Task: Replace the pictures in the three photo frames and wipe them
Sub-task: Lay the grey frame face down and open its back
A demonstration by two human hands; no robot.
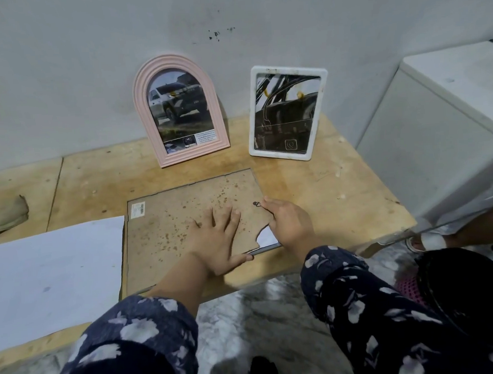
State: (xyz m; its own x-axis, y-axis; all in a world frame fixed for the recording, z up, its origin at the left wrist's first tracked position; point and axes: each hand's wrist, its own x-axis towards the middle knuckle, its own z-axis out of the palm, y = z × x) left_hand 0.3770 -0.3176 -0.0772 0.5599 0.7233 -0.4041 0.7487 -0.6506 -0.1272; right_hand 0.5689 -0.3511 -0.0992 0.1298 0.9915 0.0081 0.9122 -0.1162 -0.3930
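Observation:
A large frame (169,230) lies face down on the wooden table (341,186), its spotted brown backboard up, with a barcode label at the upper left and a broken near-right corner showing white beneath. My left hand (217,238) lies flat on the backboard, fingers spread, thumb at the near edge. My right hand (291,224) rests on the frame's right edge, fingertips by a small metal clip (256,204). A pink arched frame (180,109) holding a car picture and a white rectangular frame (286,112) stand against the wall behind.
A white sheet of paper (47,276) lies left of the frame. A beige cloth (2,218) sits at the far left. A grey-white cabinet (440,132) stands at the right. The table's front edge runs close below my wrists.

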